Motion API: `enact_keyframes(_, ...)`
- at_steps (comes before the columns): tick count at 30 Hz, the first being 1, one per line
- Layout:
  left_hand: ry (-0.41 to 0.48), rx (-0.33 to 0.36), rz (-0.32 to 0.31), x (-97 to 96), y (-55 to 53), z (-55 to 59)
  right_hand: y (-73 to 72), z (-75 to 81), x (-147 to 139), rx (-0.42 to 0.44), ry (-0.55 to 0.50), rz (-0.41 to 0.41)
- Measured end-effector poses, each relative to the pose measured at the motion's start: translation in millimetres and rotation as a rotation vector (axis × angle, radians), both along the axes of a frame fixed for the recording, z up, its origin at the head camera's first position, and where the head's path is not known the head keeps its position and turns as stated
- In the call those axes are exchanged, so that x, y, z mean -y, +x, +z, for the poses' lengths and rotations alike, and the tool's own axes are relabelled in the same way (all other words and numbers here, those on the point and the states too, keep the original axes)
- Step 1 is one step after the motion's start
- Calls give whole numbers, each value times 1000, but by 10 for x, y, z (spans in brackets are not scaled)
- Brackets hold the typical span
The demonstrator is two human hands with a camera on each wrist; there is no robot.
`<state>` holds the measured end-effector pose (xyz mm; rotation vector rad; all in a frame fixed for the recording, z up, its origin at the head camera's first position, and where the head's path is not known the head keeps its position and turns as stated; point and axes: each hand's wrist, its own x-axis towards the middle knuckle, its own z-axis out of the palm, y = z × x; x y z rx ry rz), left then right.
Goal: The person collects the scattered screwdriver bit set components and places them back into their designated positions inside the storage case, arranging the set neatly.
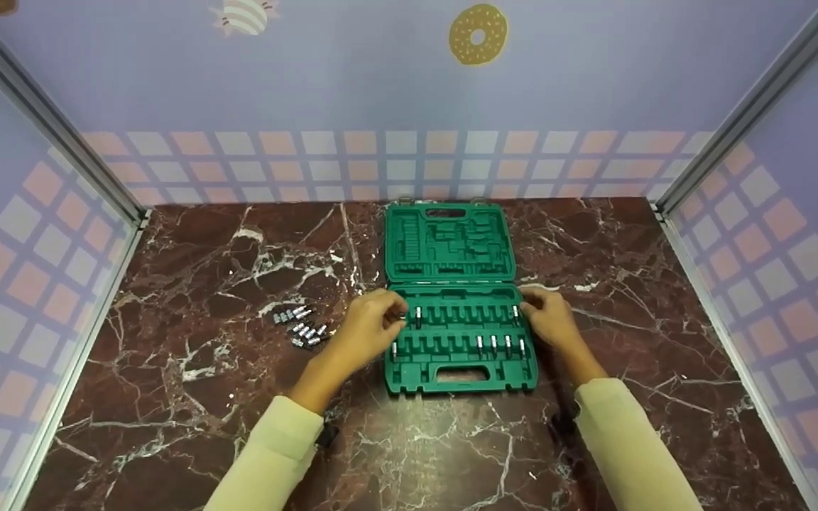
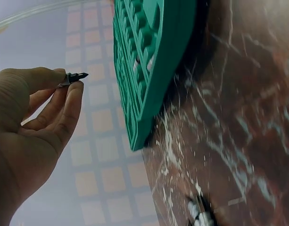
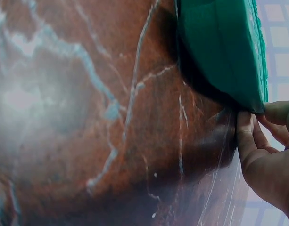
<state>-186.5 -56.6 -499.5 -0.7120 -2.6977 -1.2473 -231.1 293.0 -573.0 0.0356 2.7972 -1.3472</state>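
A green plastic tool case (image 1: 462, 332) lies spread flat on the table, its lid (image 1: 451, 241) folded back toward the wall. Between thumb and fingertips my left hand (image 1: 373, 319) pinches a bit socket (image 2: 72, 79), silver at the base with a dark pointed tip, above the case's left edge. My right hand (image 1: 554, 319) grips the case's right rim, thumb and fingers at its edge in the right wrist view. Several bit sockets (image 1: 494, 345) stand in the lower row of slots. The upper row holds a bit socket (image 1: 418, 316) near its left end and another at the right.
Left of the case, a group of loose bit sockets (image 1: 302, 330) lies on the dark red marbled table (image 1: 189, 284). Patterned panels (image 1: 380, 92) wall in the back and both sides.
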Motion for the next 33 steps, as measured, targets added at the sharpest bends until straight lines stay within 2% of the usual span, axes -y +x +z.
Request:
enact_keyframes(10, 48, 125, -82, -284, -49, -41, 7, 10, -8, -17, 10, 5)
enact_keyframes(22, 34, 257, -107, -551, -108, -122, 9, -7, 13, -24, -10, 0)
enact_keyframes(33, 0, 331, -126, -760, -168, -187, 23, 15, 18, 3, -22, 1)
